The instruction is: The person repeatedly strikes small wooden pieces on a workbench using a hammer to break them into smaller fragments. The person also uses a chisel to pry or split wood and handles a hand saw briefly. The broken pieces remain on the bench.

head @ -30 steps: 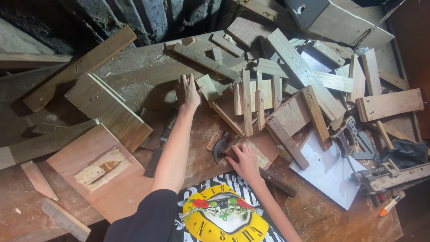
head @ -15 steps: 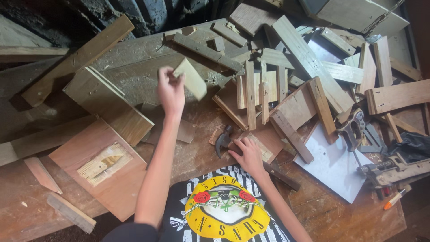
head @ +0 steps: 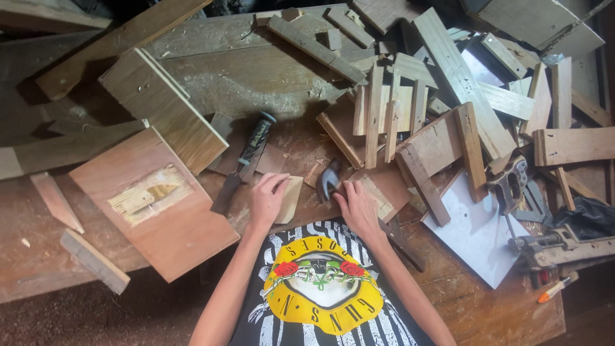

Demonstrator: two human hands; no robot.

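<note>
— So, what are the hands doing?
— Left hand (head: 268, 197) lies flat, fingers open, on a small wooden block (head: 290, 198) on the tabletop (head: 487, 307); right hand (head: 357, 206) grips a hammer (head: 328, 179) just beside it, near the chisel (head: 243, 163)

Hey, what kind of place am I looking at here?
Most likely a small woodworking shop. A worn wooden workbench is strewn with offcut wood pieces, a chisel lies on it, and a hammer sits by the right hand.

Left hand (head: 268, 200) on small wood block (head: 289, 198), right hand (head: 359, 206) at hammer head (head: 328, 179), chisel (head: 243, 161) beside.
</note>
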